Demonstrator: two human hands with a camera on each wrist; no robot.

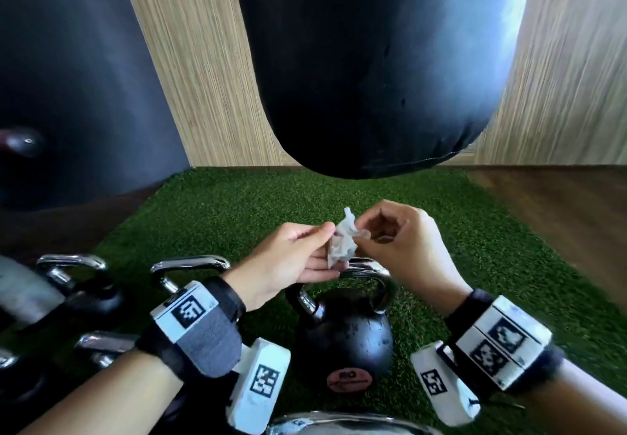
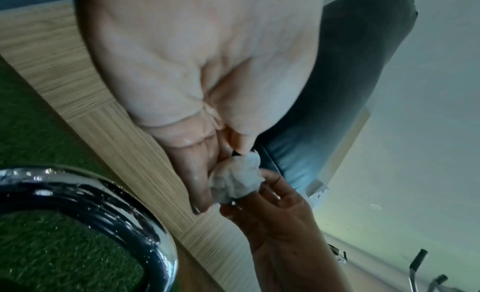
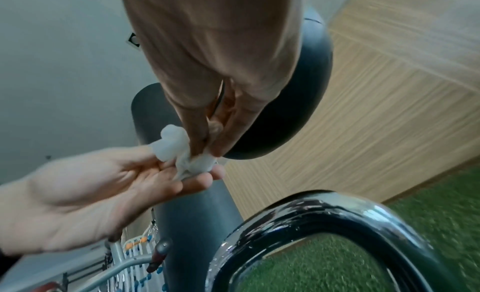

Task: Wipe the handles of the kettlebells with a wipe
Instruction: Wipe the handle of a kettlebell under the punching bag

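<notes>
A crumpled white wipe (image 1: 342, 243) (image 2: 239, 181) (image 3: 176, 146) is held in the air between both hands. My left hand (image 1: 330, 248) (image 2: 221, 173) (image 3: 182, 169) pinches it between thumb and fingers, the palm turned up. My right hand (image 1: 359, 234) (image 3: 205, 150) (image 2: 259, 193) pinches its other side with thumb and forefinger. Just below them stands a black kettlebell (image 1: 342, 333) on the green turf. Its chrome handle (image 1: 380, 278) (image 2: 103, 193) (image 3: 337, 204) shows wet droplets, and neither hand touches it.
More kettlebells with chrome handles (image 1: 190, 265) (image 1: 71, 261) stand to the left, and another handle (image 1: 339, 424) shows at the bottom edge. A black punching bag (image 1: 356, 78) hangs over the turf (image 1: 237, 210) ahead. Wood-panelled walls (image 1: 203, 78) rise behind.
</notes>
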